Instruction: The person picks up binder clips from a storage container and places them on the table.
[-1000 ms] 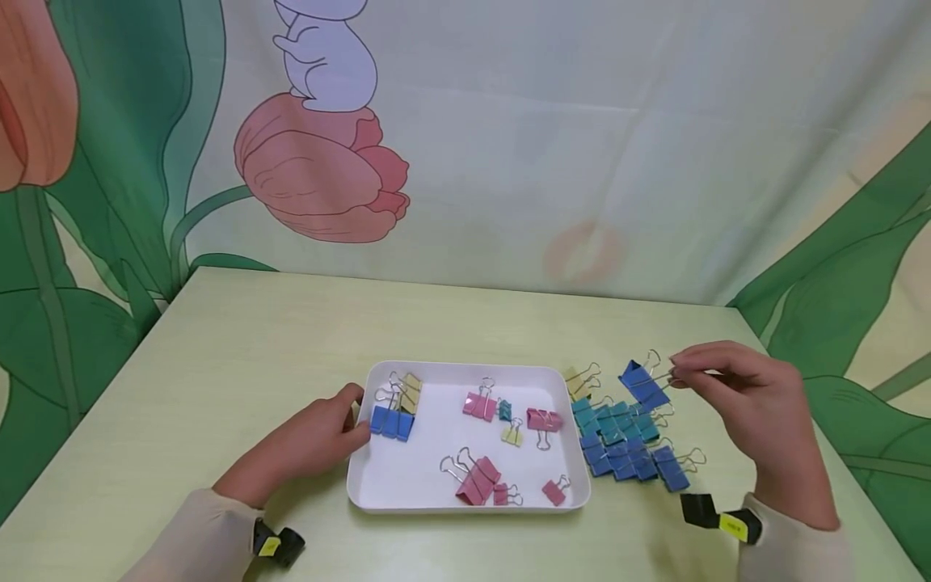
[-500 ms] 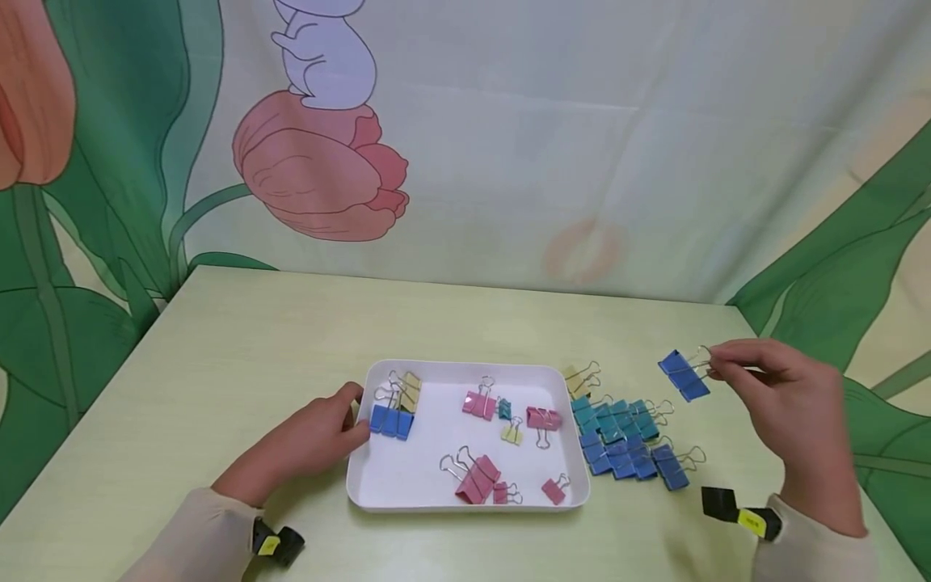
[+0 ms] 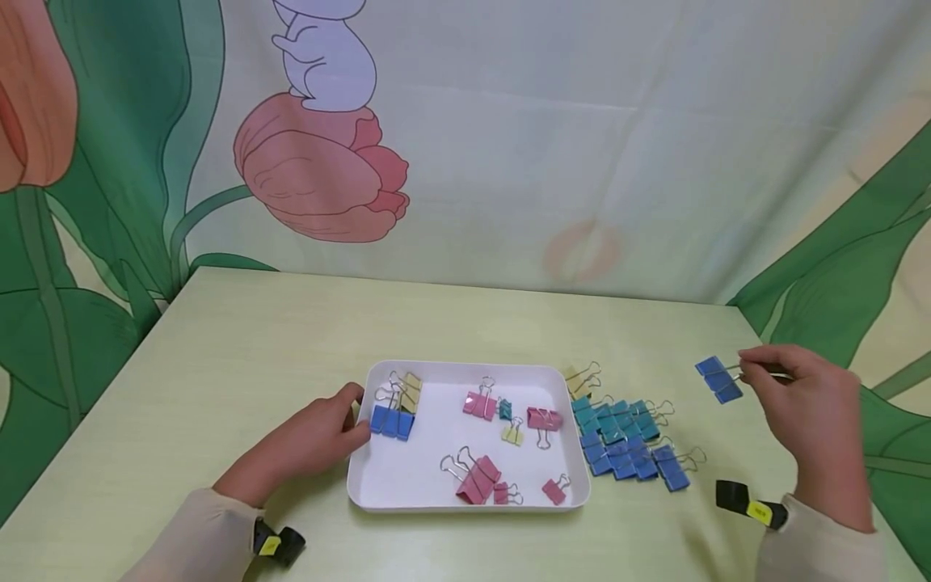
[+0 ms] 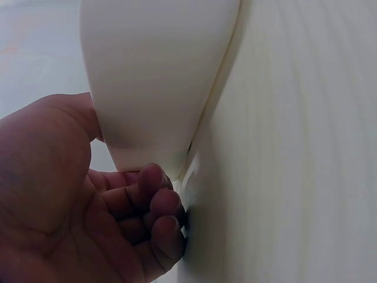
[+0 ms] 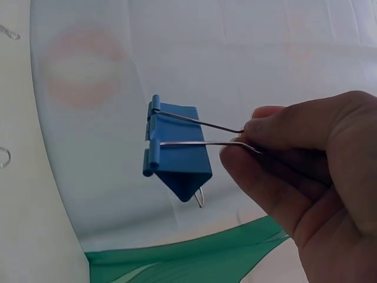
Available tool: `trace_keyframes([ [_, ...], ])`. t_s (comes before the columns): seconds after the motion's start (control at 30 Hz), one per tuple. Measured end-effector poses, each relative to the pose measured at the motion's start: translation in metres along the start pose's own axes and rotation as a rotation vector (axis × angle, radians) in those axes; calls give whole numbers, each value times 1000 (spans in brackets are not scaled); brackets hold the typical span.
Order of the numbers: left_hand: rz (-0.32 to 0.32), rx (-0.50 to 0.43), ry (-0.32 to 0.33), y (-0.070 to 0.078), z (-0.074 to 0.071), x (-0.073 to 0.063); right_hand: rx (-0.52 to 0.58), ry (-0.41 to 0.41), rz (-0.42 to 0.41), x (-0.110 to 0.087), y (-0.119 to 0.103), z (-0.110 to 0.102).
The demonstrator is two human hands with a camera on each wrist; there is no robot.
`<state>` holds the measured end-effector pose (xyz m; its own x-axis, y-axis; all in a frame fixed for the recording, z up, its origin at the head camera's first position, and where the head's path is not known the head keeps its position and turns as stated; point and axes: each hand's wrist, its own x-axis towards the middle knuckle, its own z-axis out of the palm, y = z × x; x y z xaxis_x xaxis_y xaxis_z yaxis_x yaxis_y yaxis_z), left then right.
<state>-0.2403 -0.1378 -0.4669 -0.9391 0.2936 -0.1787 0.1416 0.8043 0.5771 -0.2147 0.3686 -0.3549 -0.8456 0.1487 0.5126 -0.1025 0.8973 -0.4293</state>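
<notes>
A blue binder clip [image 3: 718, 379] hangs in the air at the right, pinched by one wire handle between the thumb and fingers of my right hand [image 3: 807, 400]. In the right wrist view the blue binder clip [image 5: 179, 144] faces away from the fingertips, its other handle partly hidden behind it. My left hand [image 3: 313, 436] holds the left rim of the white tray [image 3: 465, 511], thumb over the edge. The left wrist view shows the tray's outer wall [image 4: 153, 76] with curled fingers [image 4: 166, 203] beside and below it.
Inside the tray lie a blue clip [image 3: 393, 422], a yellow clip [image 3: 410, 392] and several pink clips [image 3: 478, 480]. Right of the tray, teal clips [image 3: 614, 419], blue clips [image 3: 671, 469] and a yellow clip [image 3: 579, 381] form overlapping rows. A printed curtain [image 3: 509, 162] hangs behind the table.
My right hand has moved right, carrying the blue binder clip away from the rows of clips. The left hand and the tray have stayed in place.
</notes>
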Motion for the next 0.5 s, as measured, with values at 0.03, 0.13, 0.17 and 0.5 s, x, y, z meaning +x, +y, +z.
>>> trace_keyframes([
  [0.03, -3, 0, -1, 0, 0, 0, -14, -2, 15, 0, 2, -1],
  [0.13, -8, 3, -1, 1, 0, 0, -57, -15, 52, 1, 8, -2],
  [0.17, -8, 4, -1, 1, 0, 0, -69, -22, 65, 1, 9, -3],
  [0.5, -7, 3, -2, -1, 0, 0, -138, -122, 147, 0, 23, -6],
])
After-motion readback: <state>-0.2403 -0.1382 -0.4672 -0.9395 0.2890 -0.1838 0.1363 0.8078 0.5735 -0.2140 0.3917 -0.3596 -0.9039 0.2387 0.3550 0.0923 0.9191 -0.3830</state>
